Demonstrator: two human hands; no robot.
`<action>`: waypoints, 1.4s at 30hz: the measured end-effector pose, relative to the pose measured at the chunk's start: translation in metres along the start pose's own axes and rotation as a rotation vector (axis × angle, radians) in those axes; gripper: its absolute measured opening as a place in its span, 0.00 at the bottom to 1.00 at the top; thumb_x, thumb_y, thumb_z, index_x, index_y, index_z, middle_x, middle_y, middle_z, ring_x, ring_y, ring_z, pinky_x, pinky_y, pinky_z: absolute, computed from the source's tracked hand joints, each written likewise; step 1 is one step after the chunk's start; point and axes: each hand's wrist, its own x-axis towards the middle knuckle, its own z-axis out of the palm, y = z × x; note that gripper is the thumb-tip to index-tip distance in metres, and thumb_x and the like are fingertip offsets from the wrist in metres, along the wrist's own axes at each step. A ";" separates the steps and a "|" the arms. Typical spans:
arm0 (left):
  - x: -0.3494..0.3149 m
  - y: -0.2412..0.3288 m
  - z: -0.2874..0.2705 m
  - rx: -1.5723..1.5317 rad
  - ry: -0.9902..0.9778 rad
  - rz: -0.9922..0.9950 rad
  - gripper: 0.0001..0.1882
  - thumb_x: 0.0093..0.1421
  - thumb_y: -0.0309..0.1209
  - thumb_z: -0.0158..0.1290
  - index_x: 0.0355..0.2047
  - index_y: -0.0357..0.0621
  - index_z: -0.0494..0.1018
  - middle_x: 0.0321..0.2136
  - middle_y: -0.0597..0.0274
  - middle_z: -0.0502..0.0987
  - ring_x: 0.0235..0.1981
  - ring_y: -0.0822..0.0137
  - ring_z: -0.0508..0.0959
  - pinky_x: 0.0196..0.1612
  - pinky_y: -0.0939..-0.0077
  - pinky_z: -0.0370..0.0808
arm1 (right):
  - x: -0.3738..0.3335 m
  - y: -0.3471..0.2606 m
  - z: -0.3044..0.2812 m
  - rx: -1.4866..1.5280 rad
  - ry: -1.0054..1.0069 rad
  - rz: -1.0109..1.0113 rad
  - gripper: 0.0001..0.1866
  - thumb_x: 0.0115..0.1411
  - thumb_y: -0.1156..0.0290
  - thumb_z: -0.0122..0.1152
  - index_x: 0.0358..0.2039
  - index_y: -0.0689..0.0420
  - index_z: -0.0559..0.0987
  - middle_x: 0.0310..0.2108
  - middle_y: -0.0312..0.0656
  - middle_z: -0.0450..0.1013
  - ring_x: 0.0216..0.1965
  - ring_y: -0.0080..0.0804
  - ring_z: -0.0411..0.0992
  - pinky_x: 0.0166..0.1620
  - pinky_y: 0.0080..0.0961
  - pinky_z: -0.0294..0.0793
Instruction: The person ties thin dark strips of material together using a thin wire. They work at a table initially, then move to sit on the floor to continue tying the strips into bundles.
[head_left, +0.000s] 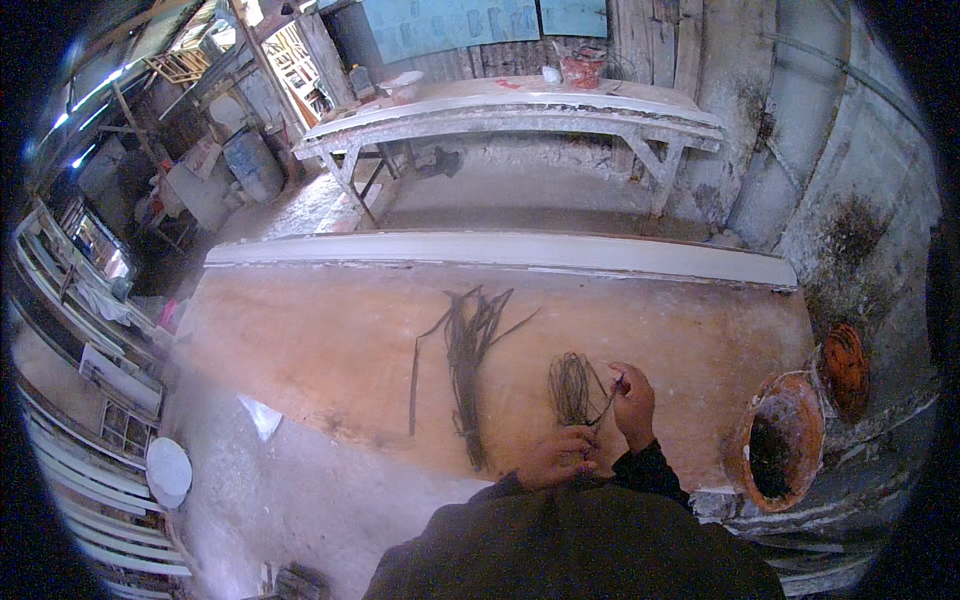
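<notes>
On the tan board of the worktable [330, 340] lies a looped coil of thin dark, wire-like strand [571, 385]. My left hand [560, 457] is closed on the coil's near end, close to my body. To the right of it, my right hand [634, 402] pinches a single strand that runs up from the coil. Left of both hands rests a loose bundle of long dark strips [465, 365], some bent and sticking out. Neither hand touches that bundle.
A long white moulding strip [500, 252] runs along the table's far edge. At the right stand an orange bucket [742, 450] with dark contents and a round orange piece [846, 370]. Beyond is a white-stained bench [480, 122] carrying a red bucket [582, 72].
</notes>
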 end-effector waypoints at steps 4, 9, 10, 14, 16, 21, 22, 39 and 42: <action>-0.003 -0.004 0.009 0.048 0.007 -0.035 0.12 0.49 0.34 0.54 0.30 0.41 0.70 0.36 0.59 0.68 0.51 0.56 0.60 0.52 0.64 0.56 | 0.001 0.001 0.002 -0.025 -0.021 -0.127 0.09 0.47 0.80 0.53 0.30 0.57 0.76 0.21 0.40 0.67 0.23 0.25 0.65 0.27 0.20 0.64; 0.002 0.000 0.008 0.077 -0.037 -0.065 0.12 0.48 0.34 0.55 0.31 0.41 0.70 0.34 0.60 0.70 0.52 0.56 0.59 0.52 0.64 0.57 | 0.001 0.009 0.002 0.006 -0.012 -0.036 0.07 0.46 0.79 0.55 0.28 0.57 0.77 0.21 0.38 0.67 0.24 0.26 0.65 0.28 0.19 0.64; 0.000 -0.005 0.009 0.097 -0.017 -0.039 0.12 0.48 0.34 0.55 0.31 0.41 0.70 0.34 0.60 0.70 0.51 0.58 0.60 0.51 0.65 0.57 | 0.002 0.007 -0.002 0.038 -0.040 -0.001 0.07 0.46 0.78 0.56 0.28 0.58 0.77 0.21 0.38 0.67 0.24 0.26 0.65 0.28 0.18 0.64; -0.018 -0.049 -0.006 -0.035 0.102 -0.095 0.09 0.50 0.31 0.52 0.31 0.41 0.72 0.34 0.60 0.72 0.44 0.64 0.66 0.48 0.70 0.61 | 0.008 0.008 -0.019 0.146 -0.162 0.018 0.06 0.43 0.77 0.59 0.25 0.60 0.77 0.21 0.38 0.67 0.25 0.24 0.65 0.30 0.17 0.64; -0.026 -0.057 -0.029 -0.221 0.179 -0.204 0.07 0.51 0.30 0.50 0.30 0.41 0.73 0.33 0.60 0.73 0.41 0.68 0.69 0.46 0.74 0.63 | 0.006 0.014 -0.024 0.146 -0.249 0.041 0.06 0.41 0.77 0.60 0.24 0.60 0.77 0.22 0.37 0.67 0.26 0.24 0.65 0.31 0.17 0.63; -0.018 0.005 -0.076 0.105 0.603 -0.342 0.07 0.50 0.29 0.52 0.29 0.41 0.75 0.31 0.59 0.75 0.35 0.67 0.72 0.40 0.77 0.67 | 0.001 -0.030 -0.043 0.342 -0.544 0.239 0.07 0.41 0.75 0.60 0.24 0.60 0.76 0.26 0.37 0.69 0.30 0.25 0.66 0.36 0.20 0.64; -0.020 -0.001 -0.081 0.179 0.642 -0.340 0.07 0.49 0.29 0.52 0.29 0.41 0.75 0.31 0.59 0.75 0.34 0.67 0.73 0.40 0.77 0.67 | 0.000 -0.042 -0.045 0.379 -0.623 0.300 0.07 0.41 0.75 0.60 0.24 0.59 0.76 0.27 0.38 0.71 0.32 0.27 0.67 0.38 0.22 0.65; -0.006 -0.010 -0.066 0.432 0.872 -0.279 0.05 0.44 0.27 0.57 0.22 0.41 0.72 0.23 0.60 0.73 0.26 0.69 0.72 0.32 0.78 0.68 | -0.019 -0.095 -0.042 0.669 -1.115 0.004 0.09 0.47 0.66 0.60 0.27 0.57 0.76 0.37 0.42 0.68 0.47 0.35 0.60 0.49 0.32 0.56; -0.003 -0.011 -0.058 0.395 0.848 -0.215 0.03 0.45 0.26 0.55 0.22 0.41 0.72 0.23 0.60 0.73 0.27 0.68 0.72 0.32 0.78 0.68 | -0.018 -0.089 -0.040 0.637 -1.028 -0.052 0.07 0.44 0.70 0.63 0.24 0.57 0.76 0.29 0.39 0.71 0.43 0.34 0.64 0.46 0.30 0.59</action>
